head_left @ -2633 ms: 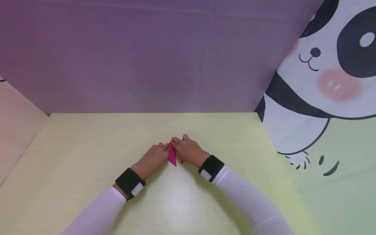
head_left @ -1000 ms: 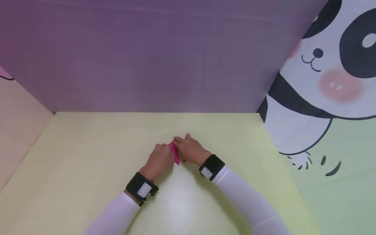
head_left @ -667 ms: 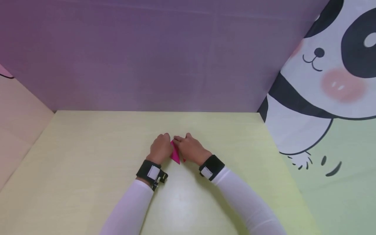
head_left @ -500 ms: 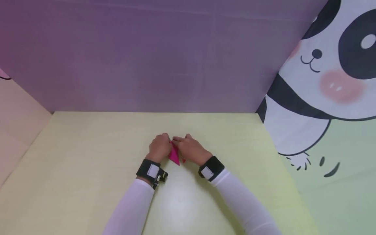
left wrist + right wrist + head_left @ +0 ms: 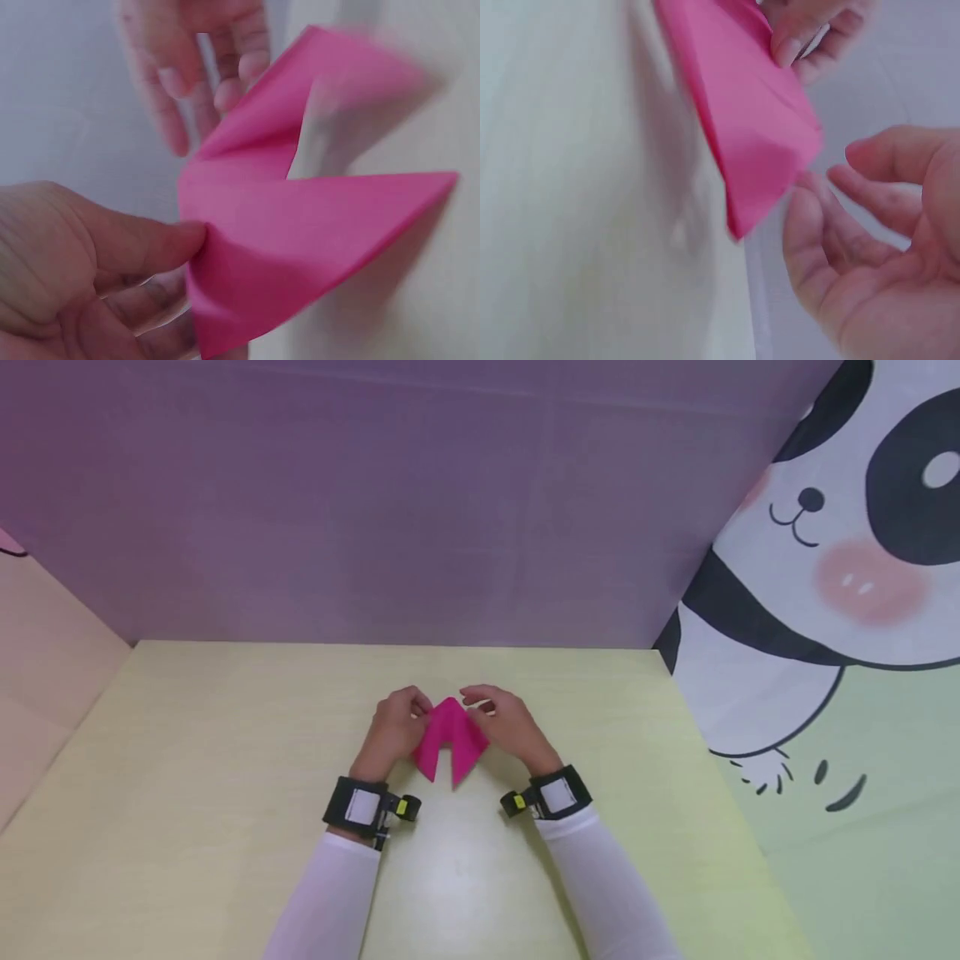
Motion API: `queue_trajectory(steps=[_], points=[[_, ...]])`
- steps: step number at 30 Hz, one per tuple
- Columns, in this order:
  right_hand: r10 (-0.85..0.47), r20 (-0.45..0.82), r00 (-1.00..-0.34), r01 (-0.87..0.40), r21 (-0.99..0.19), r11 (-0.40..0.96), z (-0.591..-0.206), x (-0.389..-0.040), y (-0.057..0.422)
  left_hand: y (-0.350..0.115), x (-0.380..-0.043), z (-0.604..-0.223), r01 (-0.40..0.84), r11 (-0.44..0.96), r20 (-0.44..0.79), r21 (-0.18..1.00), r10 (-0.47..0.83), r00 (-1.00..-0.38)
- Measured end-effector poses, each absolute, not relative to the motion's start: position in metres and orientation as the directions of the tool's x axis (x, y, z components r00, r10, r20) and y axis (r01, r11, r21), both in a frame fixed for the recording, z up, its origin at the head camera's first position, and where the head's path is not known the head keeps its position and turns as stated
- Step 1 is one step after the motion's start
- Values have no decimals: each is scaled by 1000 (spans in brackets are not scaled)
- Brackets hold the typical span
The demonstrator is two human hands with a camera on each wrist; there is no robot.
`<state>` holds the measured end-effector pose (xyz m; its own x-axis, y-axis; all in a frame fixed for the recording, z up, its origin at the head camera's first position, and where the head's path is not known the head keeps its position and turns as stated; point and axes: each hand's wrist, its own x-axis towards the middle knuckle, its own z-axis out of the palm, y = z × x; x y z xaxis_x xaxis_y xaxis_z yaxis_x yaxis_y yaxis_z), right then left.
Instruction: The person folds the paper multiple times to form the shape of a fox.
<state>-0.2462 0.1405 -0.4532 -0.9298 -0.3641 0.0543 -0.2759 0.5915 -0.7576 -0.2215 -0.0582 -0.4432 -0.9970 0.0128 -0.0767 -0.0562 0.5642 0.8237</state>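
Note:
A folded sheet of bright pink paper [image 5: 468,745] stands tented at the middle of the table, its two pointed flaps facing the wearer with a gap between them. At its left edge my left hand [image 5: 395,725] pinches the paper, thumb on top and fingers beneath, as the left wrist view shows on the pink paper [image 5: 262,225]. By the right edge is my right hand [image 5: 513,727], with thumb and fingers parted and loosely bent. In the right wrist view, a fingertip of the right hand [image 5: 877,255] is close to the paper's corner [image 5: 765,172]; whether it touches is unclear.
The pale yellow tabletop [image 5: 247,735] ends at a purple wall covering [image 5: 360,527]. A panda-print covering [image 5: 787,610] hangs at the right, and a pale pink side [image 5: 52,693] is at the left. Both wrists wear black bands with small cameras.
Both hands have moved apart, the right one rightward off its pressing position on the paper. The pink paper now shows whole, spread out with both flaps visible, where earlier the hands covered most of it.

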Motion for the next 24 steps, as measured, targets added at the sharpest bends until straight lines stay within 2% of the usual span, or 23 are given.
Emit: queue_trajectory(steps=[5, 8, 12, 17, 24], points=[[-339, 126, -932, -313, -752, 581, -445, -244, 141, -57, -214, -429, -12, 534, -45, 846, 49, -998], [-352, 183, -918, -360, -758, 544, -437, -240, 141, -57, -208, -419, 60, 531, 3, 845, 108, -994], [-379, 243, -893, -415, -771, 483, -417, -229, 137, -59, -199, -402, 188, 471, 122, 862, 166, -979], [-400, 270, -876, -448, -762, 468, -388, -211, 136, -67, -189, -384, 322, 397, 254, 859, 214, -943], [-433, 326, -840, -516, -726, 454, -365, -193, 134, -73, -178, -368, 379, 371, 297, 848, 261, -918]])
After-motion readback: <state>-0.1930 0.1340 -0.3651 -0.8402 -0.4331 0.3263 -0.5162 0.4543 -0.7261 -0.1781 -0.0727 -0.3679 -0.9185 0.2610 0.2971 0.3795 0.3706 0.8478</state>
